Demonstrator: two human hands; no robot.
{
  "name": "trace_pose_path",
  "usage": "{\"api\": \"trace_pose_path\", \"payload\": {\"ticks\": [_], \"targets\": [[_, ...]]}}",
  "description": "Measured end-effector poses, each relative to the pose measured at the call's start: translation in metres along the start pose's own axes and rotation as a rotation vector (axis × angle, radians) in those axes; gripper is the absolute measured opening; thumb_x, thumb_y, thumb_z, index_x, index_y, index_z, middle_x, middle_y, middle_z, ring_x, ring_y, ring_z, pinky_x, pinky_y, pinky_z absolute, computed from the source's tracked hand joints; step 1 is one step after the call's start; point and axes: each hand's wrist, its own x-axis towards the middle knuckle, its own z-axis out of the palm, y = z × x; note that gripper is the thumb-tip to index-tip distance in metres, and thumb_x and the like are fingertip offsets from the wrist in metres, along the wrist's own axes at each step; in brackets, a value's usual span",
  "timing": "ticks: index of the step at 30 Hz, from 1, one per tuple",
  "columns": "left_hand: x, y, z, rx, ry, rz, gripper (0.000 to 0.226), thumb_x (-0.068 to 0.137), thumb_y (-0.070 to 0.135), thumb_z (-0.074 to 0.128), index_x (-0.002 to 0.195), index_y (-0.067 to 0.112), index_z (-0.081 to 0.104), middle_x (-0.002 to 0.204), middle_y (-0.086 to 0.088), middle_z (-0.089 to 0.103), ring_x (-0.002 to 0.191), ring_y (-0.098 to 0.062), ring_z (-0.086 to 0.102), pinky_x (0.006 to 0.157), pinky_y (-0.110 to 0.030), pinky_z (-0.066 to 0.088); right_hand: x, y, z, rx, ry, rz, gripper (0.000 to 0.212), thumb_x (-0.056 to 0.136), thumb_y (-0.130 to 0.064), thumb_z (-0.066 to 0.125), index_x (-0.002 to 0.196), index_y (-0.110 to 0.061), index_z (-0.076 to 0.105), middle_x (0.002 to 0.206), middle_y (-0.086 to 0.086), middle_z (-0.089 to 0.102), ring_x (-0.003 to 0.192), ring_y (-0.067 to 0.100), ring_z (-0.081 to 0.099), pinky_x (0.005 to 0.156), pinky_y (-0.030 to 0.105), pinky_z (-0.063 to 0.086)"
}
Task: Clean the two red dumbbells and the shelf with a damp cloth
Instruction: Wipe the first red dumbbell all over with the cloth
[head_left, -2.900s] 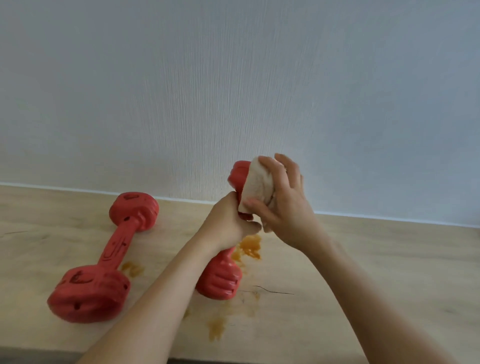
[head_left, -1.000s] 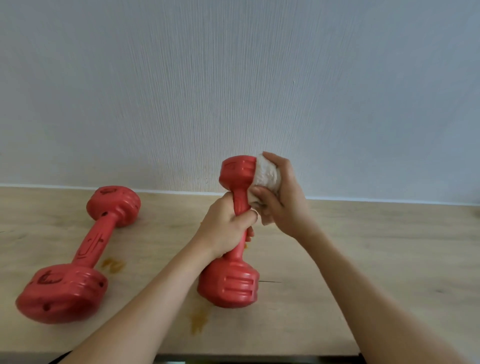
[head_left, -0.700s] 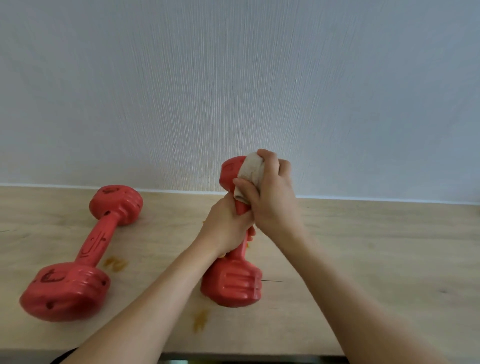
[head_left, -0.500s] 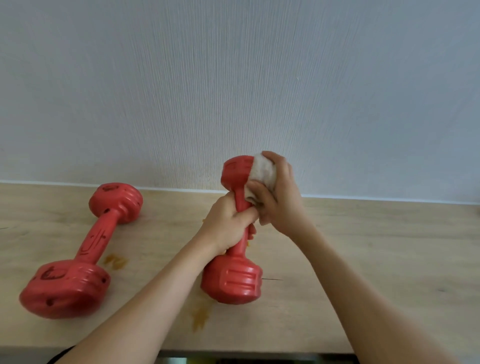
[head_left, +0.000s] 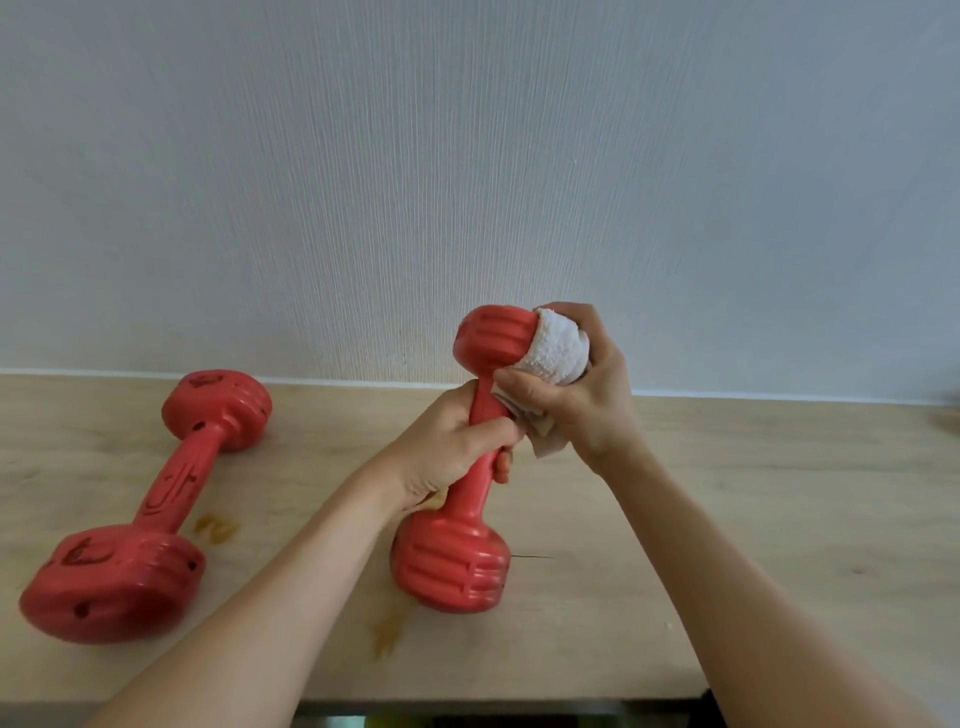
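- A pale textured wall rises behind a light wooden shelf.
- The dumbbell in hand stands almost upright near the middle of the shelf, its lower head resting on the wood.
- The left hand has its grip closed round the handle; the right hand has its grip closed on a bunched white cloth pressed against the upper head.
- To do this well, I would hold the handle firm, turn the cloth round the head and work it into the ridges.
- The second dumbbell lies flat on the left, dark marks showing on its heads and handle.
- Orange stains on the shelf await wiping.
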Motion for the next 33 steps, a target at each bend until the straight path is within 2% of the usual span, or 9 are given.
{"api": "trace_pose_path", "payload": {"ticks": [2,5,8,11,14,17,22,27,33], "targets": [[0.001,0.006,0.0,0.08,0.016,-0.011,0.006,0.091,0.008,0.058,0.093,0.011,0.054,0.067,-0.006,0.06,0.056,-0.015,0.06,0.054,-0.026,0.053,0.0,-0.006,-0.001,-0.026,0.012,-0.007,0.057,0.059,-0.002,0.085,0.104,-0.012,0.052,0.079,0.0,0.062,0.069,0.018,0.065,0.061,0.034,0.057],[-0.001,0.008,0.002,0.318,0.182,-0.04,0.033,0.083,0.036,0.068,0.099,0.013,0.05,0.082,-0.003,0.064,0.069,-0.017,0.066,0.066,-0.036,0.057,-0.001,-0.012,-0.001,-0.103,0.056,0.005,0.055,0.06,-0.005,0.086,0.102,-0.014,0.052,0.065,-0.002,0.061,0.048,0.02,0.059,0.047,0.037,0.054],[-0.015,0.002,0.015,0.624,0.291,-0.069,0.048,0.078,0.048,0.068,0.101,0.015,0.041,0.09,-0.001,0.061,0.079,-0.019,0.064,0.072,-0.039,0.053,-0.003,-0.015,0.006,-0.263,0.147,-0.026,0.053,0.057,-0.019,0.087,0.097,-0.026,0.054,0.077,-0.003,0.063,0.069,0.021,0.065,0.062,0.041,0.057],[-0.021,-0.006,0.022,0.773,0.39,-0.026,0.041,0.083,0.042,0.065,0.096,0.019,0.033,0.088,0.002,0.058,0.08,-0.02,0.06,0.065,-0.036,0.047,-0.009,-0.019,0.023,-0.456,0.24,-0.096,0.053,0.057,-0.027,0.085,0.098,-0.033,0.051,0.09,-0.002,0.061,0.078,0.015,0.061,0.066,0.033,0.054],[-0.017,-0.009,0.013,0.634,0.376,0.035,0.032,0.083,0.03,0.065,0.094,0.017,0.038,0.08,0.0,0.062,0.071,-0.02,0.065,0.067,-0.042,0.052,-0.011,-0.019,0.032,-0.523,0.251,-0.194,0.057,0.059,-0.029,0.085,0.106,-0.029,0.052,0.099,-0.002,0.057,0.085,0.008,0.055,0.07,0.02,0.047],[-0.016,-0.007,0.007,0.538,0.308,0.049,0.026,0.083,0.02,0.065,0.099,0.014,0.044,0.079,-0.003,0.063,0.064,-0.018,0.065,0.065,-0.042,0.055,-0.008,-0.015,0.026,-0.473,0.229,-0.167,0.06,0.058,-0.034,0.087,0.106,-0.032,0.051,0.097,-0.004,0.059,0.085,0.011,0.059,0.071,0.027,0.052],[-0.016,-0.005,0.004,0.457,0.246,0.073,0.025,0.081,0.013,0.065,0.098,0.017,0.046,0.076,-0.003,0.064,0.057,-0.012,0.066,0.059,-0.033,0.056,-0.004,-0.002,0.007,-0.036,0.048,-0.11,0.066,0.056,-0.005,0.085,0.11,-0.016,0.048,0.088,-0.017,0.064,0.08,0.004,0.064,0.066,0.021,0.052],[-0.014,-0.006,0.005,0.317,0.151,0.065,0.029,0.08,0.007,0.065,0.103,0.012,0.049,0.072,-0.002,0.062,0.057,-0.013,0.064,0.058,-0.033,0.057,0.001,0.015,-0.001,0.295,-0.046,0.083,0.085,0.045,-0.01,0.085,0.121,-0.016,0.046,0.103,0.008,0.061,0.088,0.02,0.065,0.071,0.032,0.055],[-0.01,-0.002,0.001,0.227,0.08,0.002,0.026,0.082,0.007,0.067,0.099,0.016,0.049,0.074,-0.002,0.058,0.059,-0.014,0.064,0.062,-0.034,0.055,-0.003,-0.002,-0.003,0.129,0.038,0.077,0.065,0.051,-0.003,0.085,0.106,-0.014,0.052,0.086,-0.001,0.066,0.081,0.019,0.068,0.067,0.033,0.056]]}}
